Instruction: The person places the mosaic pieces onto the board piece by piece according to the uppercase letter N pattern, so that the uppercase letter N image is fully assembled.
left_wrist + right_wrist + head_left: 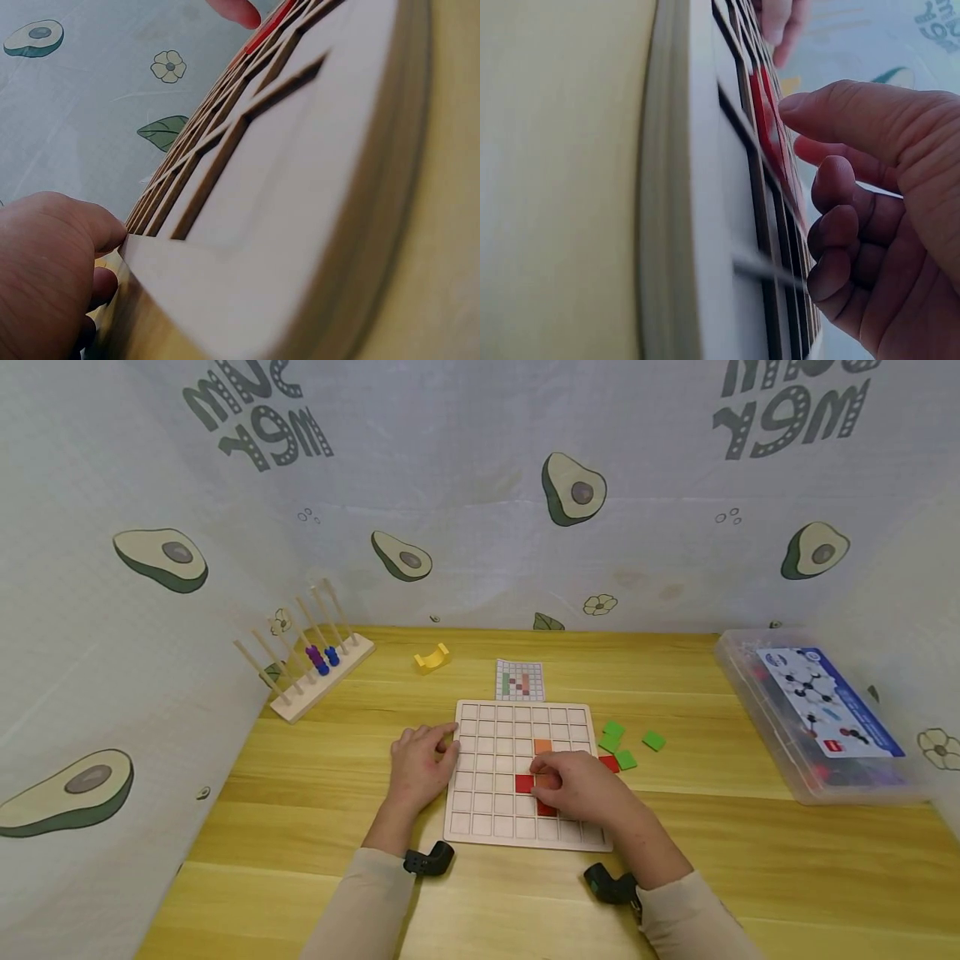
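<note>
A cream wooden grid board (487, 802) lies flat on the table, with a red square tile (524, 784), an orange tile (543, 746) and a darker red tile (546, 809) in its cells. My left hand (422, 770) rests at the board's left edge; in the left wrist view its fingers (105, 225) touch that edge. Over the board's right half, my right hand (588, 787) has thumb and index finger apart around another orange tile, partly hidden. The right wrist view shows the thumb (840, 109) near a red tile (765, 120), the other fingers curled, nothing visible between them.
Several green tiles (626, 760) and a red tile (609, 764) lie right of the board. Behind it are a pattern card (530, 691) and a yellow curved piece (432, 658). A peg stand (292, 701) is back left; a clear plastic case (772, 727) is at right.
</note>
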A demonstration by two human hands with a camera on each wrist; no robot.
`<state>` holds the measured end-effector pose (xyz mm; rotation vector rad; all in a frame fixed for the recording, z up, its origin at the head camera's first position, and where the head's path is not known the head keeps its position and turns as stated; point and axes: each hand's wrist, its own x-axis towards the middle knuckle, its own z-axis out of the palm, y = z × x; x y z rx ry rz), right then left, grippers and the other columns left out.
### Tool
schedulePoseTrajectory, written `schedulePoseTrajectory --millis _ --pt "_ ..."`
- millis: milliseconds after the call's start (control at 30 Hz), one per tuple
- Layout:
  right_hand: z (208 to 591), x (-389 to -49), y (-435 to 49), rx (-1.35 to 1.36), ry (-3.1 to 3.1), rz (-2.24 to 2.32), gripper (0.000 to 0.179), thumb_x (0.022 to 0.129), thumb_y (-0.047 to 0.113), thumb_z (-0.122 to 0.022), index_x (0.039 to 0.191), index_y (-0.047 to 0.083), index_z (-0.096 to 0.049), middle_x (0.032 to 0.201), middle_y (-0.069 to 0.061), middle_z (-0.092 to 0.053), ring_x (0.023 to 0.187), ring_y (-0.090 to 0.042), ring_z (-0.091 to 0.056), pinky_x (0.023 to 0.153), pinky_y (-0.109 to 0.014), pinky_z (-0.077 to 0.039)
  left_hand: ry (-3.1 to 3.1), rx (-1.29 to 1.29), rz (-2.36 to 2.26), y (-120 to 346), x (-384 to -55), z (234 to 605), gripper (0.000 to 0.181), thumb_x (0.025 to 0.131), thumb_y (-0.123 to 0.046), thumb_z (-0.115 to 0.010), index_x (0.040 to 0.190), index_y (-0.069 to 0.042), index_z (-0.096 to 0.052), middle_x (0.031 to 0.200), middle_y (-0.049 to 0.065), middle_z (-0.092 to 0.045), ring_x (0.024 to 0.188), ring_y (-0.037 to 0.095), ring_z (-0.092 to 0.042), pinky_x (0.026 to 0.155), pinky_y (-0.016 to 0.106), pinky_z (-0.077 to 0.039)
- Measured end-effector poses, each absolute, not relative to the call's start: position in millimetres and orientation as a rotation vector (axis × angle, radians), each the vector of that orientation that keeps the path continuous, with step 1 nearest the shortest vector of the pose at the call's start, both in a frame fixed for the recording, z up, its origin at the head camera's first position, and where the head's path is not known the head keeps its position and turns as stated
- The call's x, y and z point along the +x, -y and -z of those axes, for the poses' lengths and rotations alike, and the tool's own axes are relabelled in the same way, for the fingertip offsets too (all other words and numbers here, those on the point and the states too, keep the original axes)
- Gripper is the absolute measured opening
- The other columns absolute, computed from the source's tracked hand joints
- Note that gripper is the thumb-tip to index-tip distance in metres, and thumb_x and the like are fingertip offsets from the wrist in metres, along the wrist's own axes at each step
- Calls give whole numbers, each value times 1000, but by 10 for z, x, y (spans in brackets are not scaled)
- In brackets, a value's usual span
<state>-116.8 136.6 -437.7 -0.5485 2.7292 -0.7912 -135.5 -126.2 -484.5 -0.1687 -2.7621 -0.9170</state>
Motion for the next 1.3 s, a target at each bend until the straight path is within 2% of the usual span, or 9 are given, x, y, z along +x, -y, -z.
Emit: schedulePoseTrajectory --millis 133,400,767,1300 --pt "4365 -1177 -1506 -488 -2735 816 17 91 23 -74 107 16 -71 70 5 -51 62 -12 -46 58 -25 -38 2759 -175 910 1261 -1362 4848 33 97 -29 -66 127 -17 -73 83 -1 -63 83 20 -49 81 38 -33" --pt "4328 -1204 -1834 -336 -2701 854 29 91 26 -74 117 12 -69 75 1 -52 65 -15 -47 57 -26 -37 2759 -172 908 1268 -1366 4840 33 97 -29 -67 127 -17 -73 83 -1 -64 83 21 -49 81 38 -33" --pt "4338 -1242 -2211 -298 -2737 877 33 92 24 -75 120 10 -68 79 -1 -54 68 -16 -48 60 -27 -39 2768 -166 907 1255 -1369 4821 33 97 -29 -66 127 -17 -72 84 -1 -64 83 20 -49 81 39 -34" --pt "4395 -1251 -2348 -243 -2711 860 33 93 20 -74 122 8 -66 79 -2 -55 66 -17 -48 57 -28 -39 2782 -165 919 1243 -1346 4829 33 97 -29 -66 128 -17 -72 83 -1 -62 83 20 -48 80 37 -31"
